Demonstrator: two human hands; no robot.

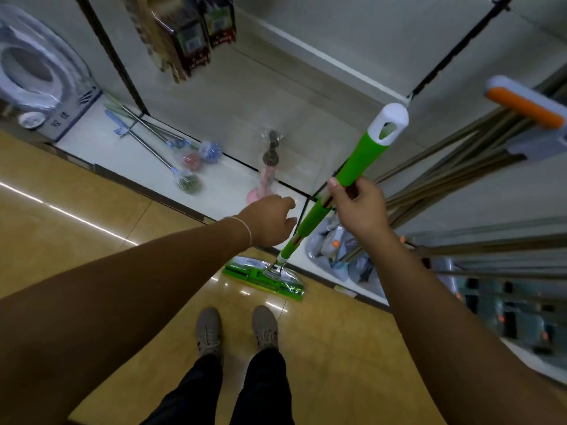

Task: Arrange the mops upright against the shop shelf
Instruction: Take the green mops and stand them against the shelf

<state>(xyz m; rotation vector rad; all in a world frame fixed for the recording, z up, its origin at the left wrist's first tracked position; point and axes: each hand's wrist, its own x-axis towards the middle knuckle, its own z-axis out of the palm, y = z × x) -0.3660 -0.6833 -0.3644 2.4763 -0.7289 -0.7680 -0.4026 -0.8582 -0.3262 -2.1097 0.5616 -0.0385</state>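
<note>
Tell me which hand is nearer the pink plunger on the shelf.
Left. The left hand hovers just in front of the pink plunger, holding nothing. The right hand is further to the right, gripping the green mop handle.

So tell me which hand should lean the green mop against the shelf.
Right. The right hand already grips the green mop by its handle, near the shelf; the left hand hovers beside the handle, holding nothing.

hidden: mop handle [352, 170] under right-hand fingers [352, 191] | cut off: orange-strip mop head [521, 107] | blurred: right-side poles [460, 167]
</note>
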